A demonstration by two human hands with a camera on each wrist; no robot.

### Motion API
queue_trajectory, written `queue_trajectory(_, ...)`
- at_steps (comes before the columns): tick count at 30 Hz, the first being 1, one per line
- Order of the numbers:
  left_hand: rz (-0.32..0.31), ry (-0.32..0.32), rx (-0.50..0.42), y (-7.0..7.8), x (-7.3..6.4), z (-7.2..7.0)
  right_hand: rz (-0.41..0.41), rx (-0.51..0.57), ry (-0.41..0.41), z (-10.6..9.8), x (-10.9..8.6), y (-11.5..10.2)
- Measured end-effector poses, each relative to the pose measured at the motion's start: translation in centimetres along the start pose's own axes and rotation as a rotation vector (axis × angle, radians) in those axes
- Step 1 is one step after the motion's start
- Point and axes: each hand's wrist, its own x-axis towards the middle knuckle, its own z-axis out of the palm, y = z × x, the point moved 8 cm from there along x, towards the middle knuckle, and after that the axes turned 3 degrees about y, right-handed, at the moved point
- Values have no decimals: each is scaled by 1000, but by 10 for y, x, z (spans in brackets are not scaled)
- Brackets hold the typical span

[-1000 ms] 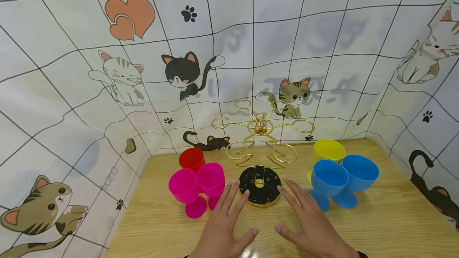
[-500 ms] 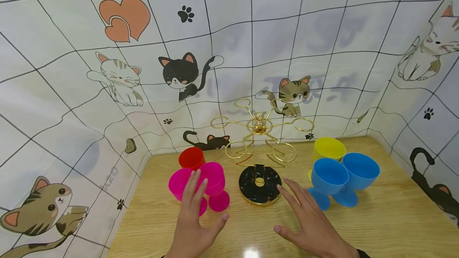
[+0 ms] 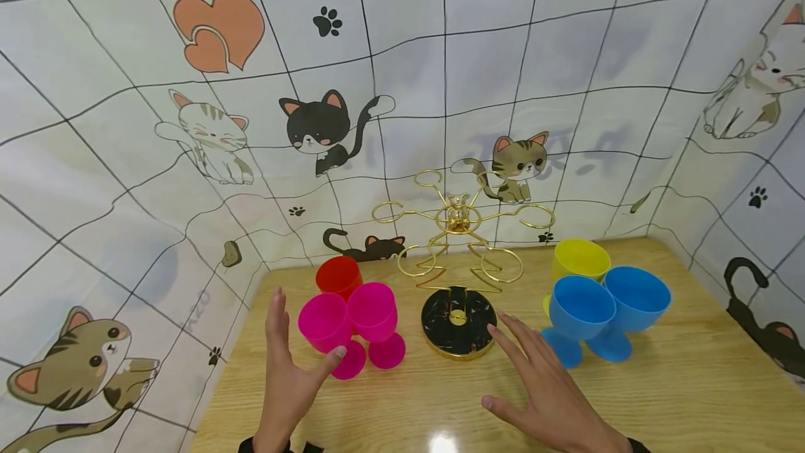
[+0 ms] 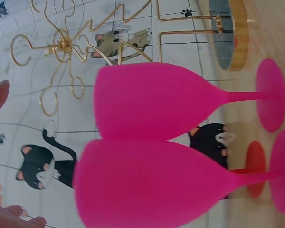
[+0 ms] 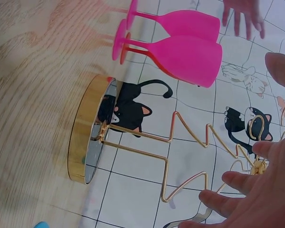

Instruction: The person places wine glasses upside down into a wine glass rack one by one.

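My left hand (image 3: 291, 379) is just left of two pink plastic goblets, fingers straight and thumb spread. Its thumb overlaps the edge of the left pink goblet (image 3: 323, 324) in the head view; I cannot tell whether it touches. Beside that goblet stands the right pink goblet (image 3: 372, 310), with a red goblet (image 3: 338, 275) behind them. My right hand (image 3: 544, 393) hovers with spread fingers, holding nothing, between the round black base (image 3: 459, 331) of a gold wire goblet rack (image 3: 458, 217) and the front blue goblet (image 3: 581, 308). The left wrist view shows both pink goblets upright and close together.
Another blue goblet (image 3: 638, 299) and a yellow goblet (image 3: 581, 259) stand at the right of the wooden table (image 3: 402, 411). A white cloth printed with cats (image 3: 402, 89) rises behind the table and along both sides.
My left hand has moved left, from beside the rack's base, across the pink goblets, to their left side. The right hand stays nearly still.
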Motion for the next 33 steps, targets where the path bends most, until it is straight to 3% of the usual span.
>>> queue_trajectory(7, -212, 4, -73, -45, -2, 8, 6, 5, 0, 0, -2, 2)
queue_trajectory(10, -269, 1, -109, -59, -4, 14, 5, 6, 3, -1, -3, 2)
queue_trajectory(15, -288, 1, -126, -71, -6, 21, 6, 8, 7, -1, -3, 3)
queue_trajectory(33, -358, 17, -100, -91, -10, 31, 14, 28, 4, 1, -5, 4)
